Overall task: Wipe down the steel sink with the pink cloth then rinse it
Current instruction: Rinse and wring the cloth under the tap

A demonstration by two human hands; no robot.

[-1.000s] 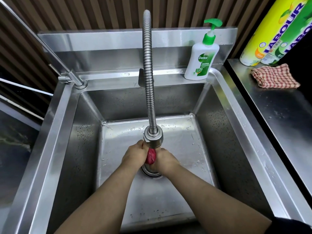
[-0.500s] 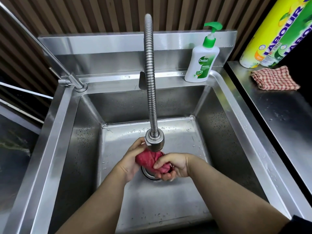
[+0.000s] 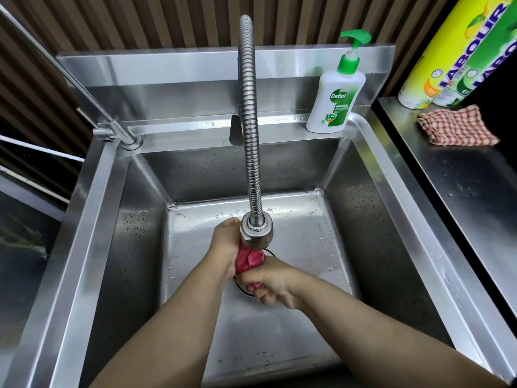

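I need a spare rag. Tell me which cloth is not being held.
The checked cloth on the counter; the left hand and right hand grip the pink cloth.

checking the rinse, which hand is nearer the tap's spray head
Left. The left hand sits right beside the spray head, at its left edge, gripping the pink cloth. The right hand grips the cloth's lower end, below the head and nearer the person.

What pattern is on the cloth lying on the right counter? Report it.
The cloth is red-and-cream checked; the head view shows it.
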